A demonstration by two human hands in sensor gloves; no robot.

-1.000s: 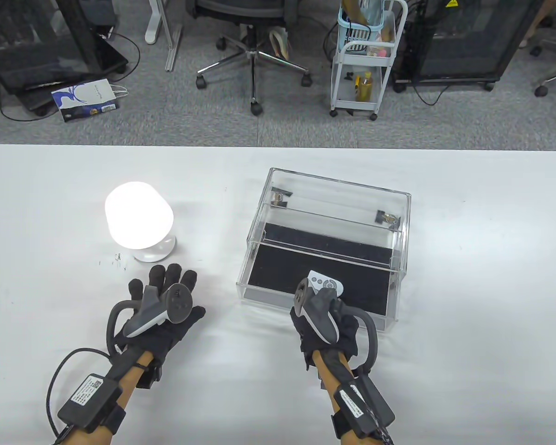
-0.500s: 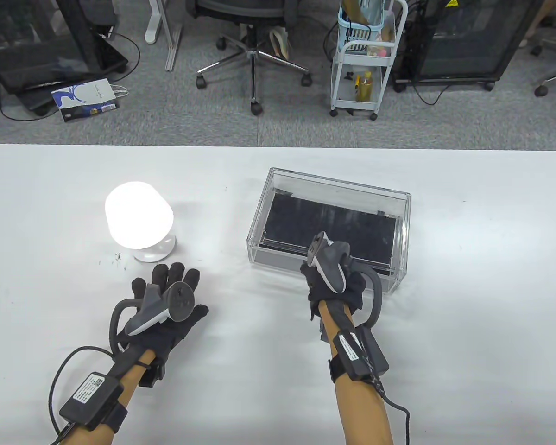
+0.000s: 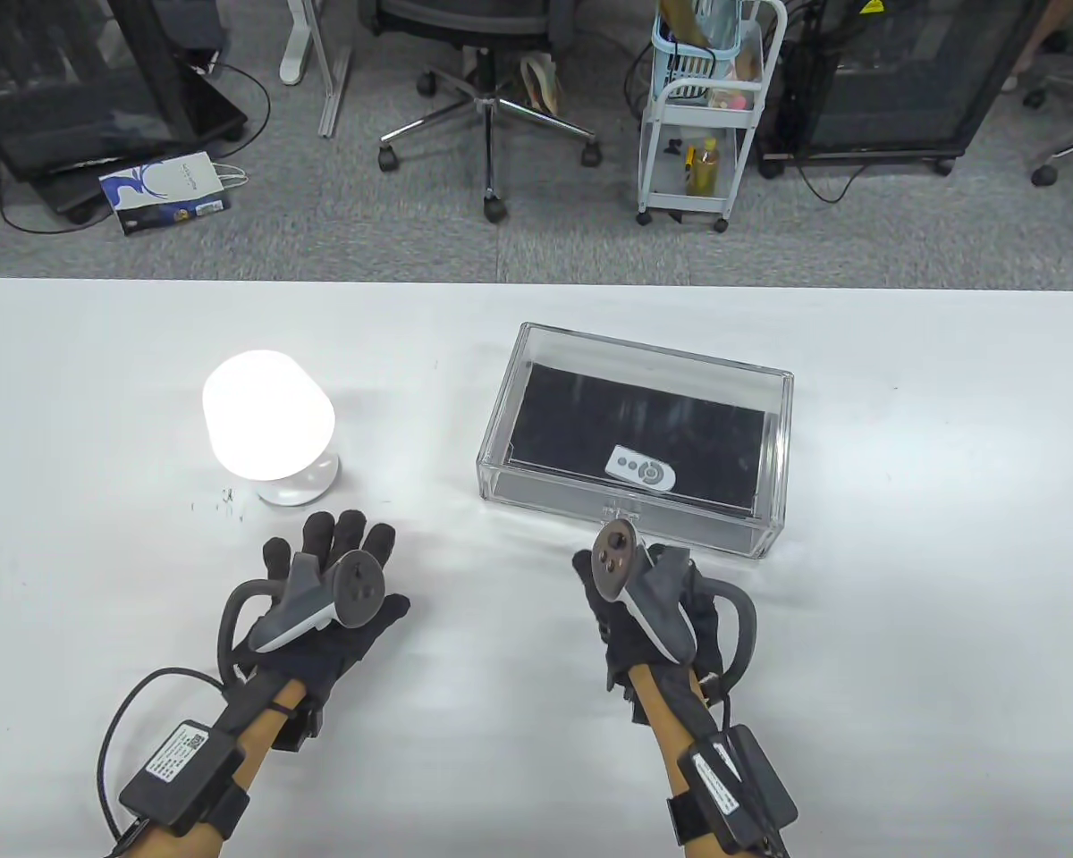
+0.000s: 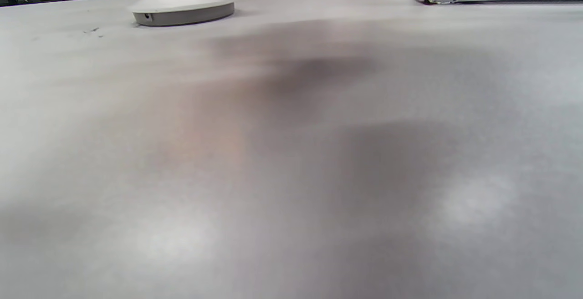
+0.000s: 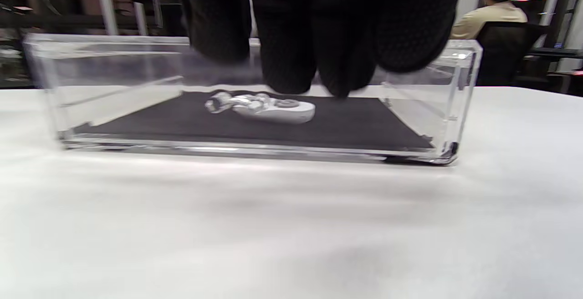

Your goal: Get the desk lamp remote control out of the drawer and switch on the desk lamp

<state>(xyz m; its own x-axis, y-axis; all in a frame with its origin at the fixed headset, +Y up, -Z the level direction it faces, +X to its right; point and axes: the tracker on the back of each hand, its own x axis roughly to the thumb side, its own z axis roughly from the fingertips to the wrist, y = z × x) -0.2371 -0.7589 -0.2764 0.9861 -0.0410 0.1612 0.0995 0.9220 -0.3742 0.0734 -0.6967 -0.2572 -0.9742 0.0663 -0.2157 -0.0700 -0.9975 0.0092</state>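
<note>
From my remote seat I see the desk lamp remote control (image 3: 641, 467) lying inside the clear drawer (image 3: 769, 447), on its black lining, close to the near wall and a little left of the middle. The drawer looks pushed fully into its case, so the remote is behind the front panel and nothing can reach it from above. Its long axis runs mostly left to right, with the round button end turned to the right and slightly toward me. My right hand (image 3: 648, 599) is just in front of the drawer on the surface (image 3: 903, 626), almost directly near of the remote, and it holds nothing; in the right wrist view the gloved fingers (image 5: 291, 39) hang down loosely curled before the front panel, apart from it as far as I can judge. My left hand (image 3: 326, 590) rests flat with the fingers spread on the surface, near the base of the desk lamp (image 3: 268, 429), well apart from the drawer, also holding nothing (its wrist view shows only the lamp base and the surface, no fingers). The lamp shade is glowing bright. So the right hand is clearly the nearer one, and I judge that any next reach goes straight far from it, first to the small handle (image 3: 623, 510) at the middle of the front panel.
</note>
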